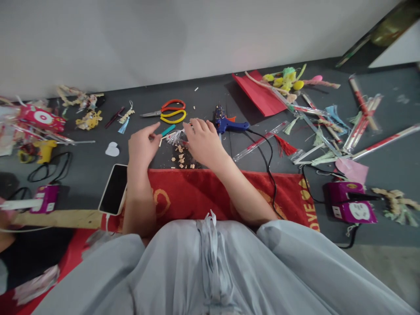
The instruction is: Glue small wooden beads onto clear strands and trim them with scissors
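Note:
My left hand [141,145] rests on the dark floor with its fingers curled in a pinch on a thin stick with a teal end [168,130]. My right hand [204,142] lies palm down beside it, fingers bent over a bundle of clear plastic strips [174,136]. Small tan wooden bits [181,158] are scattered just below both hands. A blue glue gun [228,124] lies right of my right hand, and scissors with red and yellow handles [170,112] lie just beyond the hands.
A phone [114,189] lies by my left forearm on the edge of a red mat [193,192]. Purple boxes [349,203] [46,197] with black cables sit at both sides. Red paper [257,94], tassels and wrapped sticks [361,118] crowd the right; craft pieces fill the left.

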Tool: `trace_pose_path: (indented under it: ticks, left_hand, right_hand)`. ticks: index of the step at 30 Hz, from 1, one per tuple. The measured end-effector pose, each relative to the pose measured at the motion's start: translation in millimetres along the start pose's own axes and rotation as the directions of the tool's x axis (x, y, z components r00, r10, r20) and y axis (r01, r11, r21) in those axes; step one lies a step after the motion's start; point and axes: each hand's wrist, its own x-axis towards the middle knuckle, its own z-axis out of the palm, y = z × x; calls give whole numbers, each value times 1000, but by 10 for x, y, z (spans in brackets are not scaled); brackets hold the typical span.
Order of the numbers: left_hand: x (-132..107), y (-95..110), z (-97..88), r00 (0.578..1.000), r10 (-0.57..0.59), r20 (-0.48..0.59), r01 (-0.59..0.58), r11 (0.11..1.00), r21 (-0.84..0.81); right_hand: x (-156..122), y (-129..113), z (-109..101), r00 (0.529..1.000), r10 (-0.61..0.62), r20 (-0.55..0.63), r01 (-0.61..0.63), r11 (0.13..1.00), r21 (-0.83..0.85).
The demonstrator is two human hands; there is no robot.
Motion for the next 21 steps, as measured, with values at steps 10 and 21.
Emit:
trace_pose_path:
  ticks: [10, 21]
  left_hand:
    - [-280, 727, 72, 919, 394, -17, -342, 775, -532]
    - [-371, 910, 209, 940, 342, -1, -287, 785, -549]
  right_hand:
    - [-6, 103, -66, 989, 142, 47, -143, 989, 28]
    - [-14, 77, -122, 980, 163, 113, -172, 982, 72]
